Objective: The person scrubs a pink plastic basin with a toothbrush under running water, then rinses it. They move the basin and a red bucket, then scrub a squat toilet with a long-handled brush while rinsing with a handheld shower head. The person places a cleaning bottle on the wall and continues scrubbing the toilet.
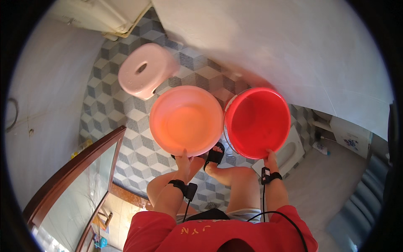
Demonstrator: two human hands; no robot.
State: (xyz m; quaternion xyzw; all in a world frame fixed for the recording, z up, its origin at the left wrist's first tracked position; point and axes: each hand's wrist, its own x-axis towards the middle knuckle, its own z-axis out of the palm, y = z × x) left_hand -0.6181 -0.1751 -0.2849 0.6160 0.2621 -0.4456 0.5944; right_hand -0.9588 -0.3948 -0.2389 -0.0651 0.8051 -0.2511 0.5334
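Note:
My left hand (184, 159) grips the near rim of a round pink plastic basin (186, 121), its thumb over the edge and its fingers below. The basin's inside looks orange in the light; whether it holds water I cannot tell. Beside it, almost touching, is a red plastic bucket (258, 121) with a thin wire handle (224, 129) hanging down its left side. My right hand (270, 157) grips the bucket's near rim. Nothing is visible inside the bucket. Each wrist wears a black strap with a small cabled device.
A pink plastic stool (148, 69) stands on the patterned tile floor (138, 157) beyond the basin. Right of the bucket lies a squat toilet (288, 154), with a white bottle (320, 148) farther right. A brown-framed glass door (94, 170) stands at the left, walls on both sides.

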